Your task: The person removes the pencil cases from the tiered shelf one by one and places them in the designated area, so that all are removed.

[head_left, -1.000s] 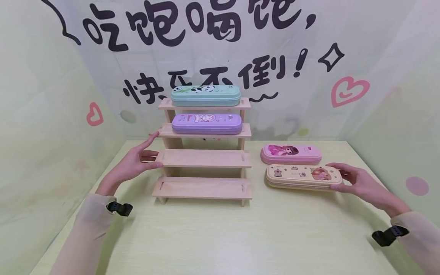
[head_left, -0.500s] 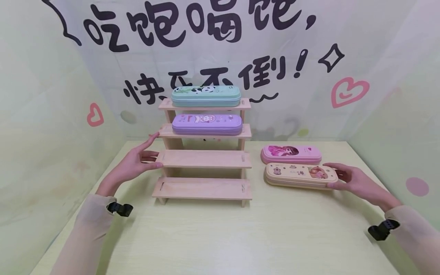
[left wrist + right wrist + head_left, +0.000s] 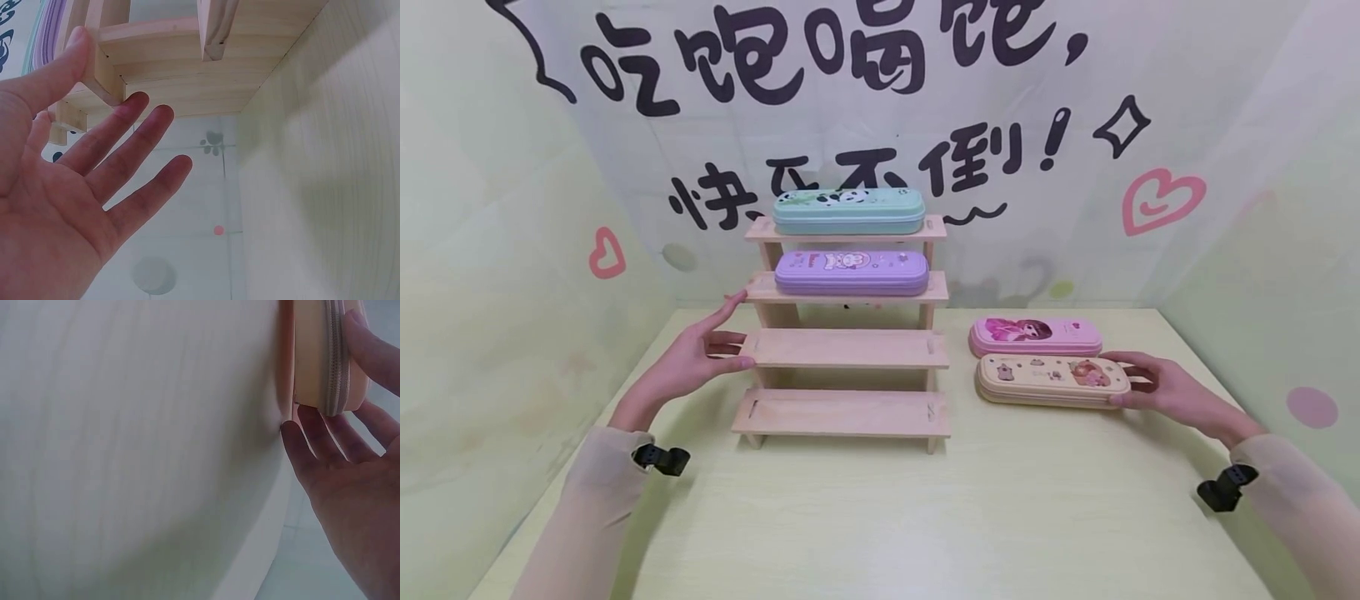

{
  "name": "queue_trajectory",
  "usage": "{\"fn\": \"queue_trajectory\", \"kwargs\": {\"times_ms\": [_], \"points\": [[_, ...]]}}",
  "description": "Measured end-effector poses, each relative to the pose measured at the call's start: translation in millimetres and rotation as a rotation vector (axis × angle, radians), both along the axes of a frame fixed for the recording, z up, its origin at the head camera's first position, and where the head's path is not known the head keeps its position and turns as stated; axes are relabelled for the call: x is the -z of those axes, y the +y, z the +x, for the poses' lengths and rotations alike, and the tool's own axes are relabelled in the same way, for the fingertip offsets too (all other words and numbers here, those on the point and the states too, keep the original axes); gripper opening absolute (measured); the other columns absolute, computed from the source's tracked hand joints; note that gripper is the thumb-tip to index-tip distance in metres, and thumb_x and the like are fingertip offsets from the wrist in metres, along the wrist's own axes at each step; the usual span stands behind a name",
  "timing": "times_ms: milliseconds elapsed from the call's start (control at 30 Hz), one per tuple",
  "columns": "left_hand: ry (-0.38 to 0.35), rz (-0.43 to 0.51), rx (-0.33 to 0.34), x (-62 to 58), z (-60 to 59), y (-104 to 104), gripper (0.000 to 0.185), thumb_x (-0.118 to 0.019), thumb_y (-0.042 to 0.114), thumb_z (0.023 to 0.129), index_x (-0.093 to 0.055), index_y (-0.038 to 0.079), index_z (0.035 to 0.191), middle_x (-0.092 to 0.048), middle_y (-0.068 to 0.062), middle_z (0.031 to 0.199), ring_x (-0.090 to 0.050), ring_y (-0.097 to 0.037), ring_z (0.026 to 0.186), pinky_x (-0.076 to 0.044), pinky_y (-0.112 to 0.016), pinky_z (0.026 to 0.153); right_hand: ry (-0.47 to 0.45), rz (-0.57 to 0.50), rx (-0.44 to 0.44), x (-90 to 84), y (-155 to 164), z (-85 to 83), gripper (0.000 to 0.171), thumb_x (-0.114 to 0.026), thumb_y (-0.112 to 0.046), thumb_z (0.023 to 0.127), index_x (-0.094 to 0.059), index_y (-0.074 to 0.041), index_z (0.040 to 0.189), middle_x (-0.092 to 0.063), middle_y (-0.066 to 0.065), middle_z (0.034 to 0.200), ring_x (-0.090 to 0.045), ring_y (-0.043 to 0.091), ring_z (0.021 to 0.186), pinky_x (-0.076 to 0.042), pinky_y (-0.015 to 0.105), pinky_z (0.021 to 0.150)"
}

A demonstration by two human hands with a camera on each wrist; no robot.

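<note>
My right hand (image 3: 1172, 392) grips the right end of a cream pencil case (image 3: 1052, 382) with printed cartoon figures. In the right wrist view, the thumb lies on the side of the cream case (image 3: 309, 356), near its zip, with the fingers around its end. My left hand (image 3: 688, 357) touches the left side of a stepped wooden rack (image 3: 850, 346), its fingers spread over two shelf ends. The left wrist view shows the thumb against a shelf end and several straight fingers (image 3: 125, 150). A purple pencil case (image 3: 852, 273) and a mint panda pencil case (image 3: 850, 211) rest on the upper shelves.
Just behind the cream case lies a pink pencil case (image 3: 1036, 336) with a doll picture. The pale wooden table (image 3: 880, 517) is bordered by a printed cloth backdrop (image 3: 1037, 250) and side walls. The lower two shelves carry nothing.
My right hand and the cream pencil case have shifted slightly left and back, closer to the pink one. The left hand keeps its place on the rack.
</note>
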State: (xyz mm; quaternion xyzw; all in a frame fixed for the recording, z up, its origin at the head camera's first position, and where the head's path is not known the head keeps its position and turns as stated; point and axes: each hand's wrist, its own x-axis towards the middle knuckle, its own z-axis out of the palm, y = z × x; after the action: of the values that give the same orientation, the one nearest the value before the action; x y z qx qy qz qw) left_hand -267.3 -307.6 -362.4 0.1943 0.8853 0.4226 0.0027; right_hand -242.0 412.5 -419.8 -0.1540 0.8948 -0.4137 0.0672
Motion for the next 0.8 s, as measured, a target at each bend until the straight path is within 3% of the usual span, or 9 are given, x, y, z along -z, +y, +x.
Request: {"fn": "queue_trajectory", "kwargs": {"times_ms": [333,633,800], "points": [[0.000,0.001,0.001,1.1,0.0,-1,0.107,-0.085,0.015,0.093,-0.015,0.043,0.169,-0.059,-0.028,0.144,-0.069,-0.039,0.118,-0.058,-0.047,0.096,0.003,0.045,0.004,2.7,1,-6.7,0.077,-0.080,-0.014,0.096,-0.039,0.004,0.159,-0.052,0.031,0.143,-0.063,0.005,0.108,-0.056,0.020,0.083],[-0.002,0.006,-0.002,1.1,0.0,-1,0.107,-0.085,0.017,0.092,-0.015,0.043,0.169,-0.059,-0.028,0.145,-0.069,-0.039,0.117,-0.059,-0.045,0.095,0.023,0.067,-0.003,2.6,1,-10.9,0.078,-0.081,-0.014,0.094,-0.040,0.005,0.158,-0.053,0.030,0.143,-0.062,0.004,0.107,-0.054,0.018,0.083],[0.008,0.019,0.011,2.3,-0.6,-2,0.106,-0.085,0.016,0.093,-0.016,0.041,0.169,-0.056,-0.028,0.148,-0.069,-0.039,0.117,-0.060,-0.037,0.094,0.013,0.059,0.000,2.9,2,-12.2,0.080,-0.082,-0.016,0.094,-0.040,0.004,0.159,-0.055,0.027,0.141,-0.063,0.006,0.107,-0.054,0.019,0.083]]}}
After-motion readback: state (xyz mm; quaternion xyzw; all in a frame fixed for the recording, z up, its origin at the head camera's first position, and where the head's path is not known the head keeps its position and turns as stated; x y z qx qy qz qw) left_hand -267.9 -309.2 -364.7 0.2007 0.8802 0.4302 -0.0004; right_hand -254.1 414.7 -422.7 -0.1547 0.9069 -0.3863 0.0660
